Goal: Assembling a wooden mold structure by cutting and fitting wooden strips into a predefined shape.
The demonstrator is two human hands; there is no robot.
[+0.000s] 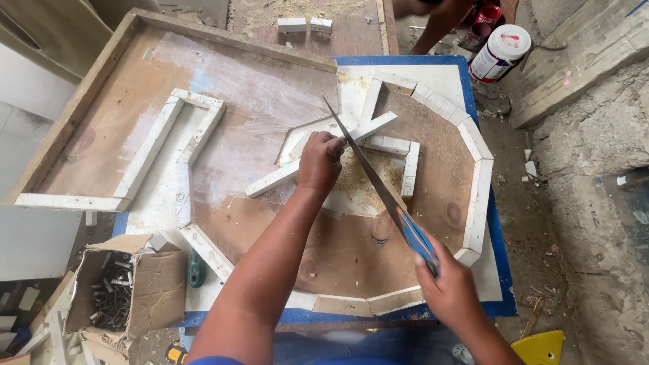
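Dusty workshop; octagonal wooden form [473,203] on bench. Left hand [319,162] clamps white wood strip [318,157] at centre; right hand [447,287] fisted around saw [378,189] handle, near right. Advise long, steady strokes, fingers off the line.

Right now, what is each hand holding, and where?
Right hand grips the handsaw by its blue handle. Left hand presses the white wood strip near its middle.

A blue-edged desk [481,203] carries a brown octagonal board [351,250] rimmed with white strips [478,196], a shallow wooden tray [101,115], sawdust [355,179] and a green-handled tool [196,268]
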